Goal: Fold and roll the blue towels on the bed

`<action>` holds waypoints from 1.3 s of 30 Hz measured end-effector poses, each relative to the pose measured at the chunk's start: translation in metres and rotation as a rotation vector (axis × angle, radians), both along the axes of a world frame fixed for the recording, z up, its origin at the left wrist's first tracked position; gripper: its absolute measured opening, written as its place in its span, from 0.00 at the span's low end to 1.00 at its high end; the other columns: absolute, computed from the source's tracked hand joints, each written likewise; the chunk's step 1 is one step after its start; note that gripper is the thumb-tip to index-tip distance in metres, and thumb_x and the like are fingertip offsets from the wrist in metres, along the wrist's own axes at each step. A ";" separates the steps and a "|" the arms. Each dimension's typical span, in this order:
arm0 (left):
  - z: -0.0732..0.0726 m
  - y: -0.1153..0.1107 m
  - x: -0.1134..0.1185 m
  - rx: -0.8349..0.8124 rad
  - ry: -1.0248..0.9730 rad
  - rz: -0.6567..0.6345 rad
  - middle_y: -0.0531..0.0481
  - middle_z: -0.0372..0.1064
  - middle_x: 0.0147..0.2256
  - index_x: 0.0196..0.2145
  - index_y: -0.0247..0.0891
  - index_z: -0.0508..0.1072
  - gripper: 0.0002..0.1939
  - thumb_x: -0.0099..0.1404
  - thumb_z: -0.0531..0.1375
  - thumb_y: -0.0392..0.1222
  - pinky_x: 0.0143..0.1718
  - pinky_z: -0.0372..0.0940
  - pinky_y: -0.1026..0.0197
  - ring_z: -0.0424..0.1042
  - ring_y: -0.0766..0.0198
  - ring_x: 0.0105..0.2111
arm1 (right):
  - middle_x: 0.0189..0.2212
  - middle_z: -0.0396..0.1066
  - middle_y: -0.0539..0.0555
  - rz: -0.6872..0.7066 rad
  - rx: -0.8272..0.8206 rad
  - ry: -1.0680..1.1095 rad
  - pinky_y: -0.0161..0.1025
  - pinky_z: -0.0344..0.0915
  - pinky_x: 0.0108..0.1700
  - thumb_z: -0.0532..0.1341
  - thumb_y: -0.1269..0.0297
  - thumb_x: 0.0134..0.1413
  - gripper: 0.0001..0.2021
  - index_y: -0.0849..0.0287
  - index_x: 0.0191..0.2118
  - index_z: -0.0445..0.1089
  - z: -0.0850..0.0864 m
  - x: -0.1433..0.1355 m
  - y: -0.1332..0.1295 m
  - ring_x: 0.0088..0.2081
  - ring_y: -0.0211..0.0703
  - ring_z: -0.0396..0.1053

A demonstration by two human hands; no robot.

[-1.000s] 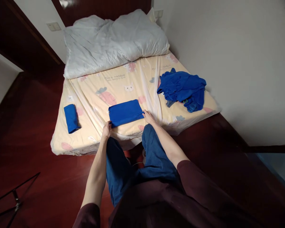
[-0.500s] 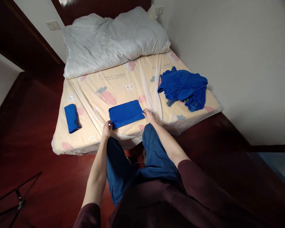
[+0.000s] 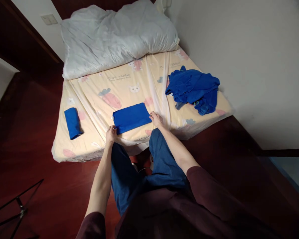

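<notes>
A blue garment folded into a flat rectangle [image 3: 132, 118] lies on the bed near its front edge, with a small white tag at its left side. My left hand [image 3: 111, 133] is closed on its near left corner. At its right end, my right hand [image 3: 155, 119] pinches the other corner. To the left lies a tight blue fabric bundle [image 3: 73, 123], touched by neither hand. A crumpled heap of blue clothes [image 3: 193, 88] rests on the right part of the bed.
The bed [image 3: 89, 96] has a yellow sheet with carrot and rabbit prints. A bulky white quilt [image 3: 119, 36] lies across its far end. A wall [image 3: 239, 66] stands along the right. Black stand legs [image 3: 21, 209] are on the red floor at lower left.
The view has shifted slightly. Both hands keep hold of the folded garment, which lies in nearly the same place and looks a little flatter along its near edge.
</notes>
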State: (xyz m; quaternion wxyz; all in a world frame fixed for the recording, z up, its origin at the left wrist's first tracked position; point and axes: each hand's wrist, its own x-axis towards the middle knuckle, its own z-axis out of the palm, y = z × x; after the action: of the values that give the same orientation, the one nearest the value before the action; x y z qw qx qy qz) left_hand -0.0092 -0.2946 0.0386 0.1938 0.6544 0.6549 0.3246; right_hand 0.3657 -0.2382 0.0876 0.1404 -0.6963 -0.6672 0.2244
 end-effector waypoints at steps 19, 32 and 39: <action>0.004 -0.015 0.008 0.050 0.229 -0.312 0.36 0.74 0.57 0.53 0.36 0.77 0.18 0.66 0.64 0.40 0.64 0.67 0.43 0.72 0.46 0.58 | 0.51 0.79 0.57 0.376 0.240 0.159 0.51 0.69 0.61 0.71 0.71 0.45 0.19 0.56 0.47 0.81 -0.030 0.006 0.004 0.54 0.54 0.72; -0.014 -0.003 0.000 -0.005 0.217 -0.287 0.40 0.69 0.64 0.63 0.36 0.73 0.36 0.57 0.53 0.25 0.71 0.61 0.44 0.65 0.51 0.66 | 0.60 0.75 0.57 0.357 0.151 0.032 0.52 0.68 0.66 0.62 0.83 0.49 0.31 0.55 0.59 0.77 -0.027 0.005 0.007 0.61 0.53 0.68; -0.009 -0.001 0.001 0.023 0.105 -0.258 0.38 0.72 0.61 0.58 0.34 0.75 0.33 0.56 0.52 0.24 0.69 0.62 0.43 0.69 0.49 0.64 | 0.62 0.73 0.55 0.338 0.106 -0.030 0.50 0.66 0.66 0.56 0.85 0.55 0.30 0.56 0.60 0.75 -0.019 0.001 0.006 0.62 0.51 0.67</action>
State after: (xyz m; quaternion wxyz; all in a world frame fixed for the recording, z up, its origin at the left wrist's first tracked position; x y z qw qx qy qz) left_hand -0.0080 -0.2960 0.0292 0.1918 0.7516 0.5706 0.2697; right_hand 0.3664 -0.2321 0.0683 0.1271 -0.5693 -0.7875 0.1988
